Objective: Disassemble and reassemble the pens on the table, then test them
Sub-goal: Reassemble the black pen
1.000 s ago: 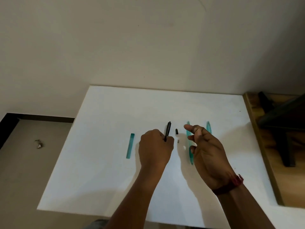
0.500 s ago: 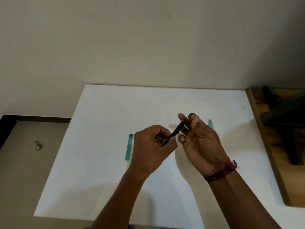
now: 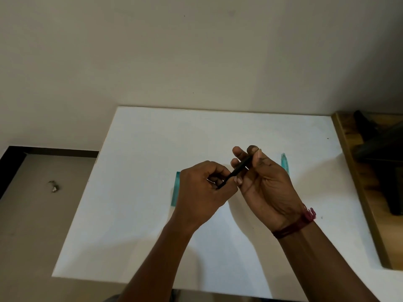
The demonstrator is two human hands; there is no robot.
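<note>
We see left hand (image 3: 200,192) pinching lower end of slim black plastic pen piece (image 3: 237,171), right hand (image 3: 268,186) fingers curled round upper end, both above middle of white table (image 3: 141,203). We judge piece light, stiff, slick; hold near ends, twist gently.

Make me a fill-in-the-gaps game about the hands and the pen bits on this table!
1. The left hand and the right hand both pinch one thin pen part that is coloured ____.
2. The red band sits on the ____ wrist.
3. A teal piece lies flat on the table, which is coloured ____.

Missing words: black; right; white.
</note>
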